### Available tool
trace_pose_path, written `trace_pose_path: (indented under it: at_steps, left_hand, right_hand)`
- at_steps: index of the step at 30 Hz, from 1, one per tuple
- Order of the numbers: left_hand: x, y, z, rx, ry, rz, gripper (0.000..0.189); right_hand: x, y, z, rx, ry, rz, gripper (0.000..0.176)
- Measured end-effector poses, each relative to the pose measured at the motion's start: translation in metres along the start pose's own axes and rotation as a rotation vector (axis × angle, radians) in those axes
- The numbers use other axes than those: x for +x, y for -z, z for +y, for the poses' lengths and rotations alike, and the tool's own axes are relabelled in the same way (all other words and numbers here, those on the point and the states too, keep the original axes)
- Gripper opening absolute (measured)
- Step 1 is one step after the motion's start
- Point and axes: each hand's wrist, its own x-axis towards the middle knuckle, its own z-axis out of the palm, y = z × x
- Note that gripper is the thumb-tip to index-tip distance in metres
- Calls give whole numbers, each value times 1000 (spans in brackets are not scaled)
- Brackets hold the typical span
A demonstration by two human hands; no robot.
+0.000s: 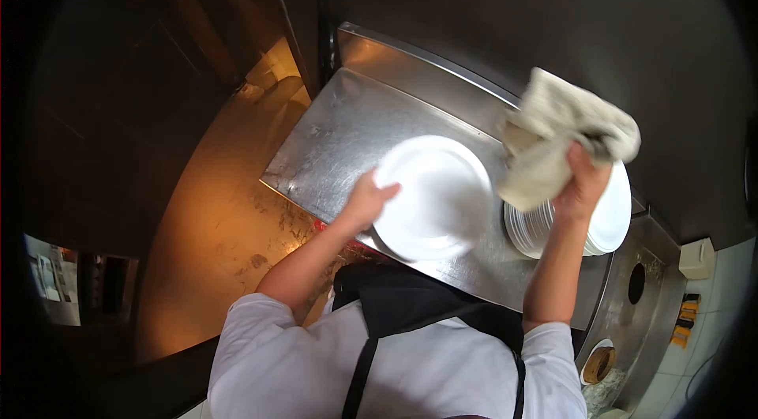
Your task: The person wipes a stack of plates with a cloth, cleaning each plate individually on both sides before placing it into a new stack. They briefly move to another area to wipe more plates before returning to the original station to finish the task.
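My left hand point(369, 199) grips the left rim of a round white plate point(433, 198), thumb on top, over the steel counter. In my right hand point(583, 180) is a bunched cream cloth point(557, 123), raised to the right of the plate and blurred by motion. Behind and below that hand, a stack of white plates point(525, 229) stands on the counter, partly hidden by the cloth and my forearm. Whether the held plate rests on anything is hard to tell.
The steel counter point(316, 142) has a raised back edge against a dark wall. To the right lies a steel sink unit point(632, 316) with a round hole and a bowl point(600, 364) holding something brown. An orange-lit floor point(213, 245) extends on the left.
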Motion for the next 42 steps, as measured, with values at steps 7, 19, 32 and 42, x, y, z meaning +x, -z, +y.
trace_pose_path:
  at_steps: [7, 19, 32, 42]
  left_hand:
    - [89, 60, -54, -188, -239, 616, 42]
    - [71, 60, -34, -90, 88, 451, 33]
    - [-10, -255, 52, 442, -1577, -765, 37]
    - [13, -301, 56, 732, -1560, -543, 32]
  right_hand:
    - [-71, 81, -6, 1028, -244, -151, 48]
    - [-131, 252, -137, -1040, 462, 739, 59]
    - [12, 165, -55, -1168, -207, -816, 81]
    - [44, 200, -25, -1277, -185, -576, 79]
